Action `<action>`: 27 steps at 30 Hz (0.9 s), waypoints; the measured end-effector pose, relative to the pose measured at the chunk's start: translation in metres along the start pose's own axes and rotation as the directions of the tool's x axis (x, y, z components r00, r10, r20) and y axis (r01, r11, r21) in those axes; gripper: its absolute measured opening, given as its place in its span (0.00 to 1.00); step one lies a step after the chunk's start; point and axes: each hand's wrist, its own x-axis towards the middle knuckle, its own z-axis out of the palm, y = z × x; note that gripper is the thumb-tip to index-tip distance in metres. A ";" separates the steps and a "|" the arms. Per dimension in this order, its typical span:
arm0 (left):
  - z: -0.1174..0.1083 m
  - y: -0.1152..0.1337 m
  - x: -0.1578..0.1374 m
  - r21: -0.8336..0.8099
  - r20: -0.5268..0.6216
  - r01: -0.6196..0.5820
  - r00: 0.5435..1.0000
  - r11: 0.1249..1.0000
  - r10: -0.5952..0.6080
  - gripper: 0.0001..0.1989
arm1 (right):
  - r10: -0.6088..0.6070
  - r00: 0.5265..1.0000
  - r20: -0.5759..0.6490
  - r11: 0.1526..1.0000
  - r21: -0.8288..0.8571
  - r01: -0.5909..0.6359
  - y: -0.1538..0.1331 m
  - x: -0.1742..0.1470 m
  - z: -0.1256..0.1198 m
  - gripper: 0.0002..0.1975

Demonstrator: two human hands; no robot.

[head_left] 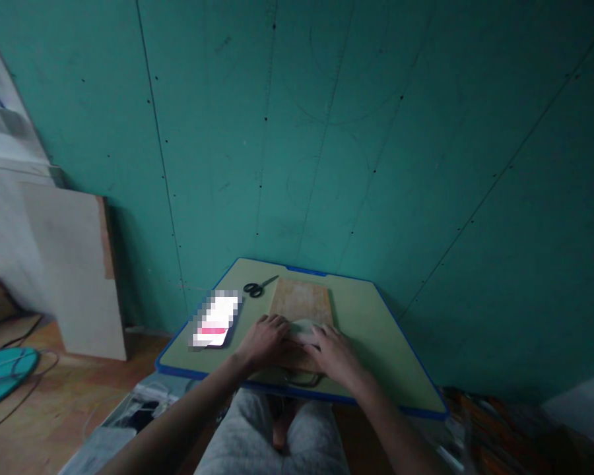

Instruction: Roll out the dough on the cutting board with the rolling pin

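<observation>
A smooth, pale, rounded piece point(303, 330) lies across the near part of a wooden board point(301, 298); whether it is dough, clay or something else I cannot tell. My left hand point(263, 342) grips its left end, fingers bent over it. On its right end my right hand point(335, 353) is closed, with the thumb on the near side. The hands hide both ends of the piece. At the board's near edge shows a metal loop handle point(303, 380).
The board rests on a pale green table point(376, 336) with a blue rim. Black-handled scissors point(255, 289) lie at the back left, and a lit phone point(218, 320), partly pixelated, lies left of my left hand. A green wall point(297, 145) rises behind the table.
</observation>
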 end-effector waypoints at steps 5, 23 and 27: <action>-0.011 -0.016 -0.014 0.046 0.059 0.013 0.998 0.999 -0.016 0.12 | -0.034 0.998 -0.045 0.998 0.044 0.036 -0.019 0.000 0.006 0.20; -0.014 0.009 0.009 0.055 0.024 0.241 0.970 0.969 -0.242 0.19 | 0.218 0.969 -0.121 0.976 0.020 -0.217 -0.007 0.018 0.004 0.15; -0.017 0.006 0.012 0.111 0.009 0.385 0.922 0.916 -0.388 0.21 | 0.286 0.955 -0.076 0.958 -0.011 -0.288 -0.007 0.024 0.004 0.15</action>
